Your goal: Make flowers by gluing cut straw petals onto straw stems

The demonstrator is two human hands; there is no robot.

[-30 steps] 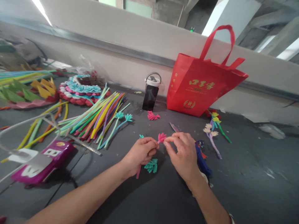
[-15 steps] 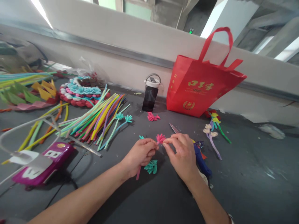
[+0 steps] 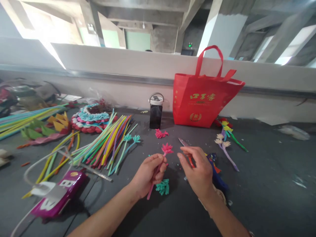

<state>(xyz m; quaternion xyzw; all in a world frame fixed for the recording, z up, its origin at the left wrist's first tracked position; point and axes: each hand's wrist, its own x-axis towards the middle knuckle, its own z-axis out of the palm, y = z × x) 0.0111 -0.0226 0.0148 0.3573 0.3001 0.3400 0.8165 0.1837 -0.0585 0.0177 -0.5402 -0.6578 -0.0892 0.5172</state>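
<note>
A pink flower [image 3: 167, 148] on a thin stem is held up near the centre of the frame by the left hand [image 3: 148, 174]. The stem is pinched between thumb and forefinger just under the petals, and its lower part is wrapped by the curled fingers, with the tail end shown slanting out below; by this grip the stem is probably steadied while the petals are left uncrushed and in plain sight. The right hand [image 3: 198, 171] is opened beside it, thumb and forefinger parted, with nothing seen between them; whether anything is touched by its hidden fingers cannot be told. Scissors [image 3: 183, 142] are laid just beyond that hand, blades pointed to the upper left, probably so that they can be reached easily. Teal clippings [image 3: 163, 187] are heaped below the left hand and pink clippings [image 3: 161, 133] above the flower, seemingly sorted by colour. Two teal flowers [image 3: 136, 139] are set left of centre, their heads directed away from the hands, perhaps so that the petals are not pressed. Coloured stems [image 3: 106, 141] are bunched beside them, while a bottle [image 3: 155, 115] and a red bag [image 3: 197, 98] are stood against the partition [image 3: 123, 90], seemingly to leave working room in front.
</note>
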